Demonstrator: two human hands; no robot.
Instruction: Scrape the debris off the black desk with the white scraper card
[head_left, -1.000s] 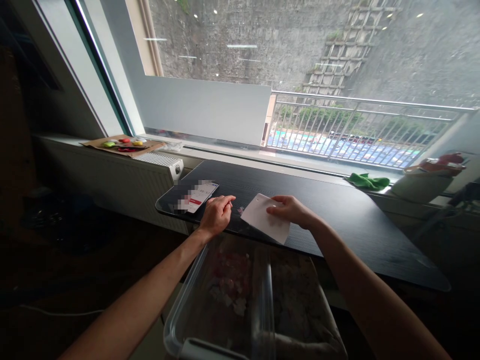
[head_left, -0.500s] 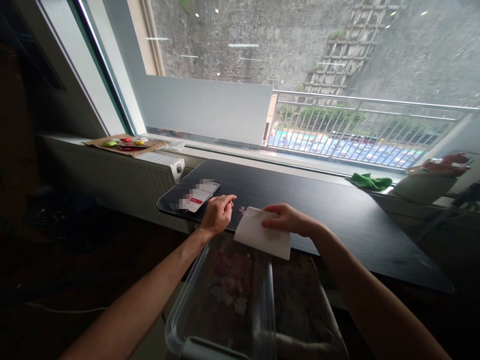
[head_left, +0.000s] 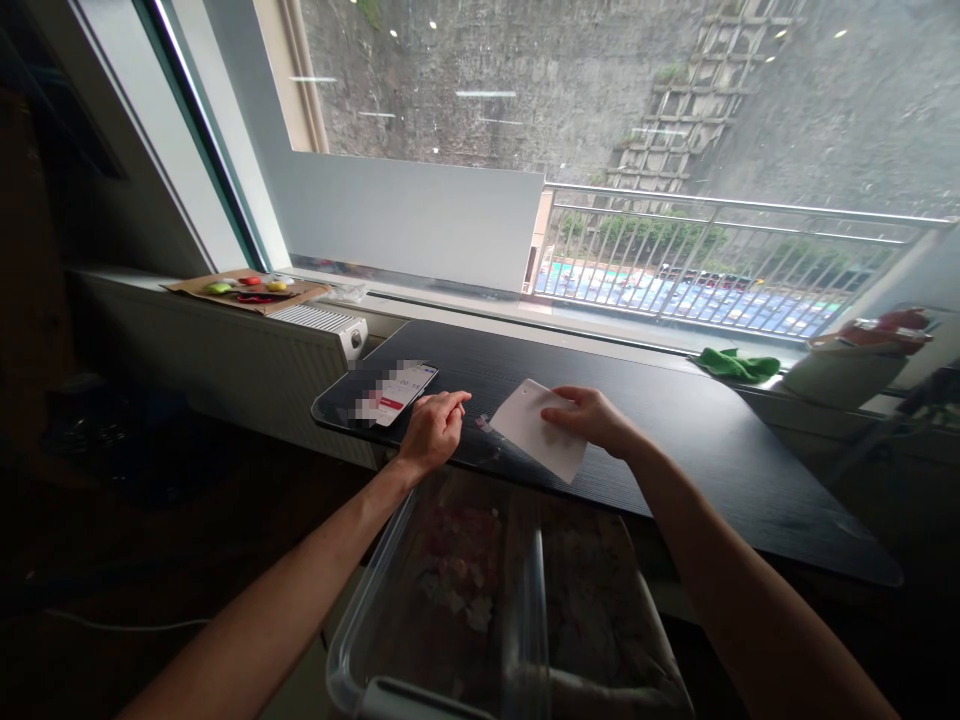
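Note:
My right hand (head_left: 592, 415) grips a white sheet of paper (head_left: 536, 432) by its right side, thumb over the top face. A small hole shows near the paper's upper corner. The sheet is tilted over the front part of the black table (head_left: 675, 440). Small scraps (head_left: 484, 424) lie just left of the paper. At the table's front edge rests my left hand (head_left: 435, 425), its index finger stretched out to the right and the other fingers loosely bent; nothing shows in it. Below both hands stands a clear plastic bin (head_left: 360, 600) with torn pale and reddish bits inside.
A phone (head_left: 401, 392) showing a timer lies left of my left hand. A green cloth (head_left: 739, 365) sits on the windowsill. Brown cardboard (head_left: 180, 288) with colourful pieces lies above the radiator (head_left: 330, 340). A dark bag-like thing (head_left: 615, 600) stands right of the bin.
My right hand has moved the paper away from the bin, farther over the table and slightly right, turning it a little. My left hand has stayed nearly still.

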